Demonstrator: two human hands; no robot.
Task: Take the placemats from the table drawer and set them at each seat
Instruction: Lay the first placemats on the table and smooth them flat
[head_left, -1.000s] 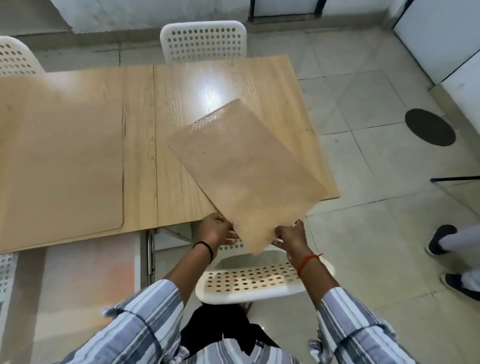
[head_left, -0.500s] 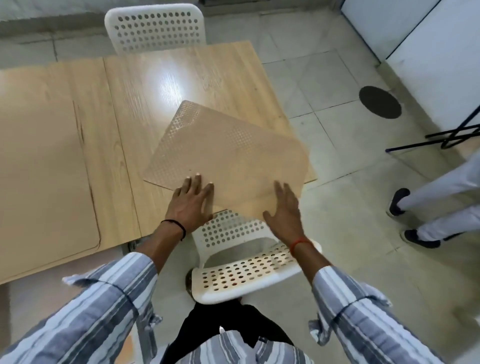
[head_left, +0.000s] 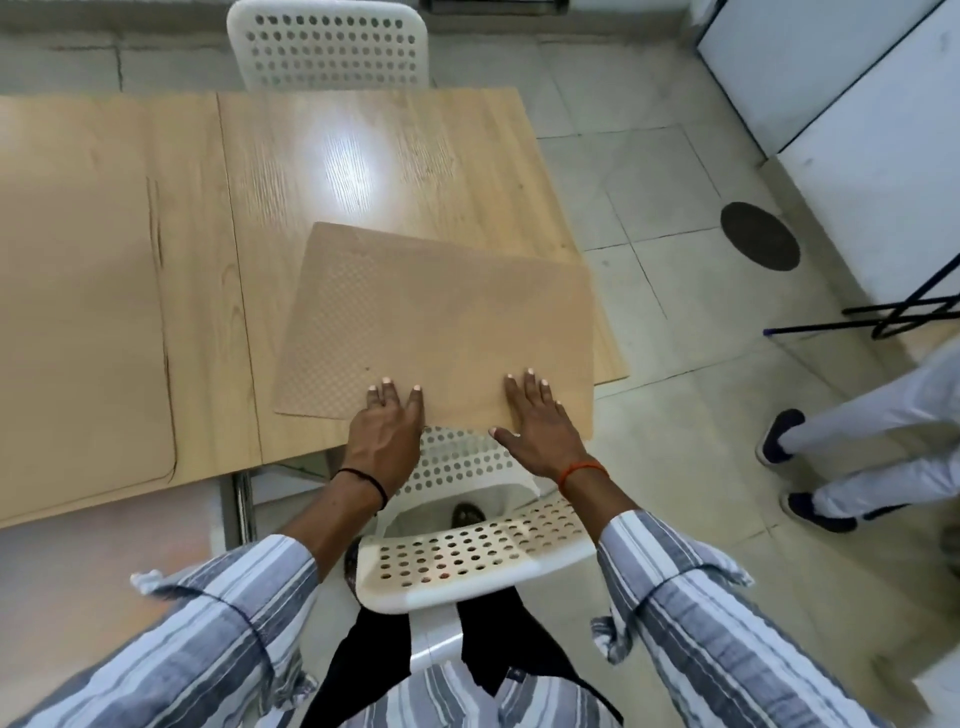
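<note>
Now flat on the table (head_left: 363, 156) at the near seat, where a second ago it hung tilted in both hands: one mat (head_left: 441, 322), its near right corner overhanging the chair (head_left: 467, 561). Left hand (head_left: 387, 431) and right hand (head_left: 540, 426) press it with straight, released fingers, so this seat looks set. Drawer: not in view, contents unknown.

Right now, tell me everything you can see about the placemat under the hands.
The placemat is a thin tan rectangle with a fine dotted texture. It lies flat on the wooden table, slightly skewed, its near right corner overhanging the edge above a white perforated chair. The left hand and right hand press flat on its near edge.
</note>
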